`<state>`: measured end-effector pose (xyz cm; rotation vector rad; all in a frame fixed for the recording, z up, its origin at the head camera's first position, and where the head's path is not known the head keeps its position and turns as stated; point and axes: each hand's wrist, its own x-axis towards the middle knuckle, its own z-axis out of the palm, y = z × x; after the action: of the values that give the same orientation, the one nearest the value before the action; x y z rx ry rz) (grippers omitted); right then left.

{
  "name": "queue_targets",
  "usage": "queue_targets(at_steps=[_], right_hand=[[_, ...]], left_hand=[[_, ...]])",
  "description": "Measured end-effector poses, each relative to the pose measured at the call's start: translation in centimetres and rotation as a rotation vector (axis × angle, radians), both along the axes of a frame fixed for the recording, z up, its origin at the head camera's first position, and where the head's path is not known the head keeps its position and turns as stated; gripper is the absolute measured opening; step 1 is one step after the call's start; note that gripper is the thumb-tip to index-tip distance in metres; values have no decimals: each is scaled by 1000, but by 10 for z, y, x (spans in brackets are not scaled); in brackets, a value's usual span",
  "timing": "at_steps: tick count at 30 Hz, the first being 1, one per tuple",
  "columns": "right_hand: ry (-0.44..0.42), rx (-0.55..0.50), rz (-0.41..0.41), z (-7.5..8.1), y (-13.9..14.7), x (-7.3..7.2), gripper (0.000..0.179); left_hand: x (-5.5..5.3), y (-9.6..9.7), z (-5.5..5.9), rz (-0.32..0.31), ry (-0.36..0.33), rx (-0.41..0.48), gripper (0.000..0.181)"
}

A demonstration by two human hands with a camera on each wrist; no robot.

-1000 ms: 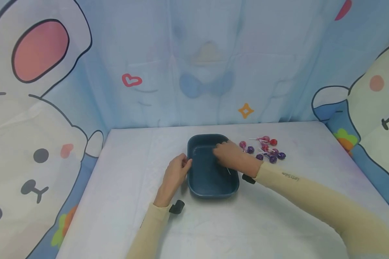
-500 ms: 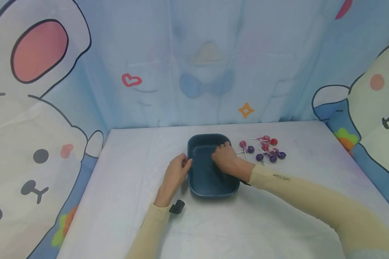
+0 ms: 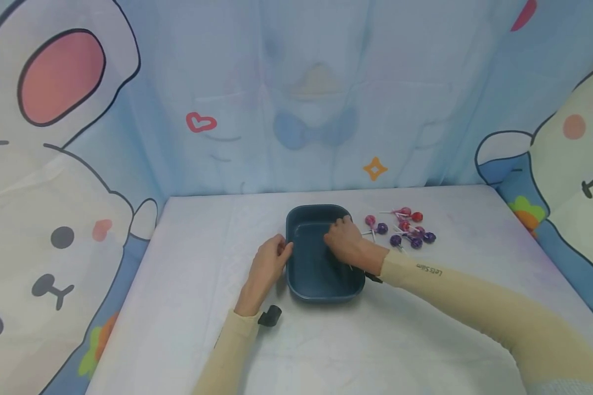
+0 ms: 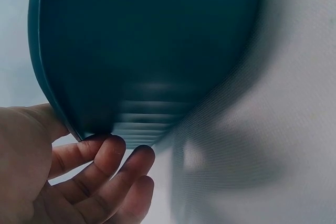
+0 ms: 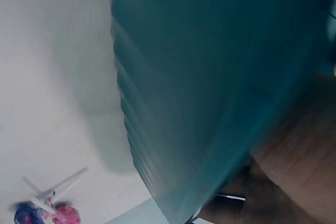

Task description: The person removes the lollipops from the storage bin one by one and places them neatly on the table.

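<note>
A dark teal rectangular tray stands on the white-covered table. My left hand pinches its left rim, with the thumb over the edge and the fingers curled against the outer wall in the left wrist view. My right hand reaches over the right rim into the tray, fingers bent down. Below its palm shows a short piece of a thin white lollipop stick; the candy end is hidden by the hand. Past the right rim lie several wrapped lollipops, among them a pink one and a purple one.
A red lollipop lies at the far side of the loose pile. A cartoon-printed blue curtain hangs right behind the table's back edge. Black wrist cameras, one of them the left wrist camera, sit under both wrists.
My right hand has shifted slightly left over the tray, uncovering more of the nearest lollipops, and then stays almost still. The left hand and the tray have not moved.
</note>
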<state>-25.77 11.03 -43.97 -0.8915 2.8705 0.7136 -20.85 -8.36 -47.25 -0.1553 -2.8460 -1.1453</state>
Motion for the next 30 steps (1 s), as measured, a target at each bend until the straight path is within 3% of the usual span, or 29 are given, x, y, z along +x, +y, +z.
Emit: queue_targets(at_steps=[10, 19, 30], right_hand=[[9, -128, 53, 6, 1, 4, 11], [23, -177, 105, 13, 0, 4, 10], [74, -230, 119, 38, -2, 1, 19]], left_hand=[[0, -1, -1, 5, 15, -12, 23], [-1, 0, -2, 6, 1, -13, 24], [-1, -1, -2, -1, 1, -15, 24]])
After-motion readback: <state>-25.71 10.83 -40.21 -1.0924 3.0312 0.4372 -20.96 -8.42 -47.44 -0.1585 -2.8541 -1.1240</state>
